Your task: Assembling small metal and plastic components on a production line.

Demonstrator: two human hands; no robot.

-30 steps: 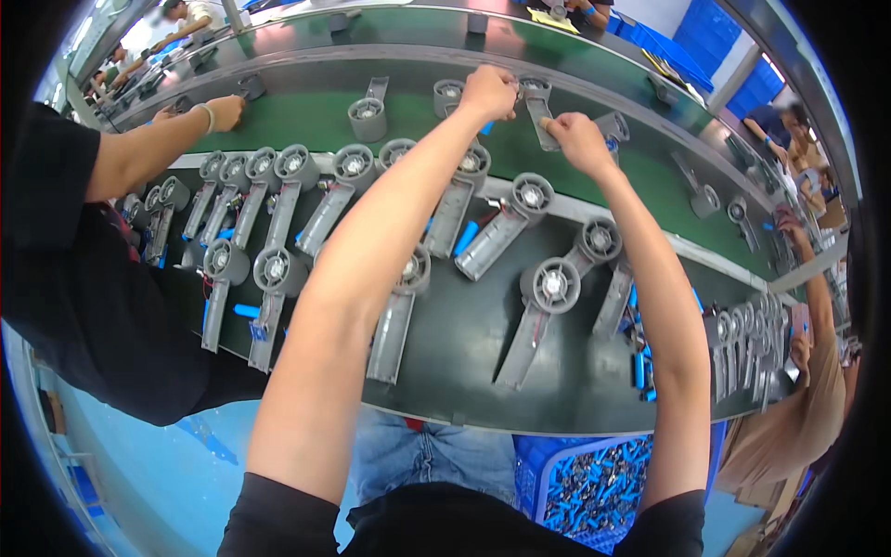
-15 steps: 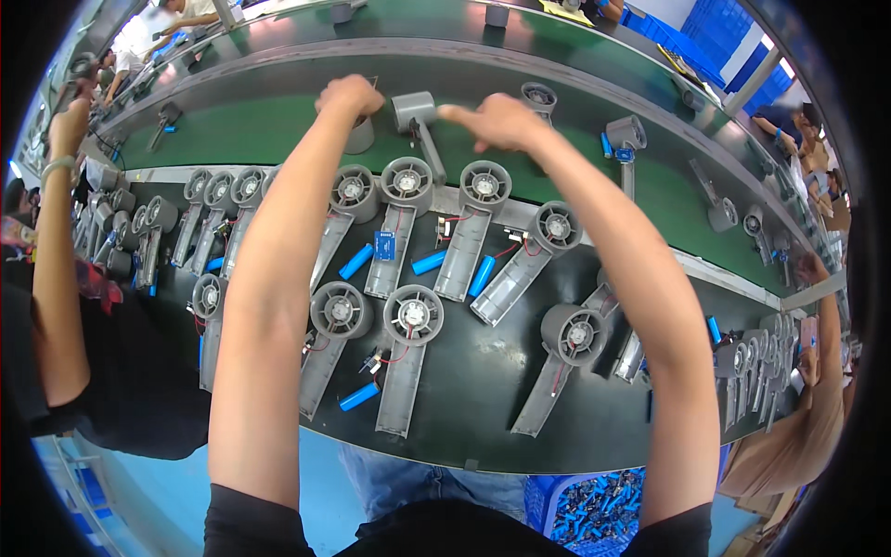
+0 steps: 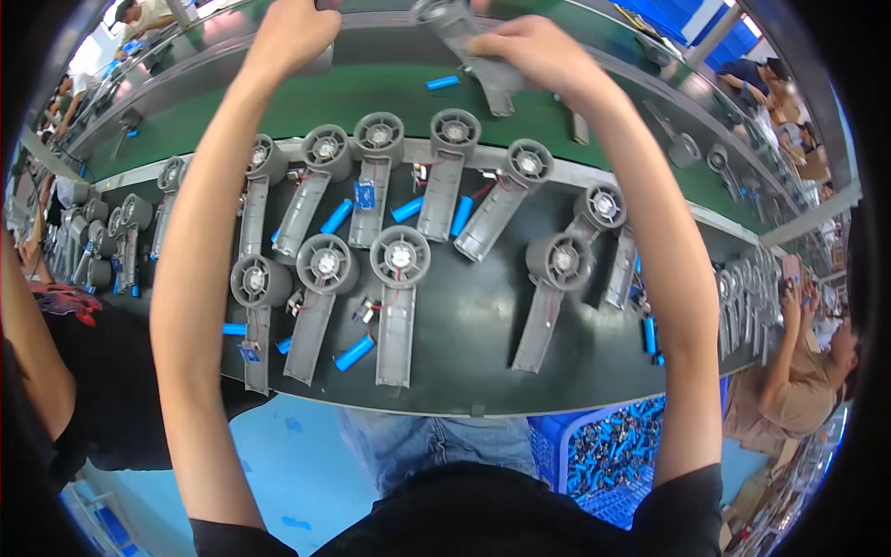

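Note:
My right hand is closed on the handle of a grey handheld fan housing, lifted over the green belt, its round head at the top edge of the view. My left hand is closed at the upper left; a grey fan housing shows partly beside its fingers, mostly hidden by the hand. Below both hands, a row of fan housings with open handles and round grilles lies on the dark table. Blue cylindrical batteries, red wires and small blue circuit boards lie in or beside several of them.
Past a metal rail, the green belt carries a loose blue battery and more housings. A blue basket full of small blue and dark parts stands below the table's near edge. Co-workers sit close on the left and right.
Both hands have moved farther up in the view. My right hand has taken hold of the fan housing it was reaching toward and lifted it. The whole view has shifted.

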